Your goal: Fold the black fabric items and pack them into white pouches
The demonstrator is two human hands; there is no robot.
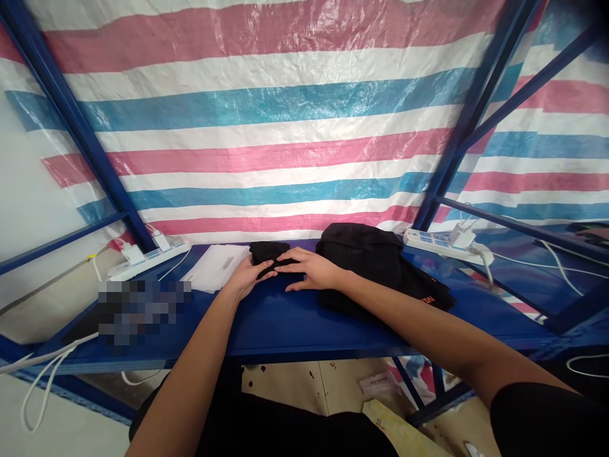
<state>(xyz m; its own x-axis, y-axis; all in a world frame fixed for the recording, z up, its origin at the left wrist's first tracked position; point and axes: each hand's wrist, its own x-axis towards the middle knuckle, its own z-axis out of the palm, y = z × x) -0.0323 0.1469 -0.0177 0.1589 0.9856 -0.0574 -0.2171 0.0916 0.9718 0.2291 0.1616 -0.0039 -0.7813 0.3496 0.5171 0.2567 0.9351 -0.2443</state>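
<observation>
A small folded black cloth (269, 251) lies near the back of the blue shelf. My left hand (246, 274) is at its left and front edge, thumb and fingers closed on it. From the right, my right hand (316, 269) reaches in with fingers stretched and thumb apart, its fingertips touching the cloth's right side. Beside my right forearm sits a larger pile of black fabric (359, 244), with orange lettering on its lower right corner. Left of my left hand lies a stack of white paper or flat packs (212, 266).
A white power strip (150, 261) with plugged-in chargers is at the left, another power strip (447, 246) at the right, both trailing cables. Blue metal posts frame the blue shelf (285, 324). A striped plastic sheet (285, 152) hangs behind. A blurred-out patch covers something at left.
</observation>
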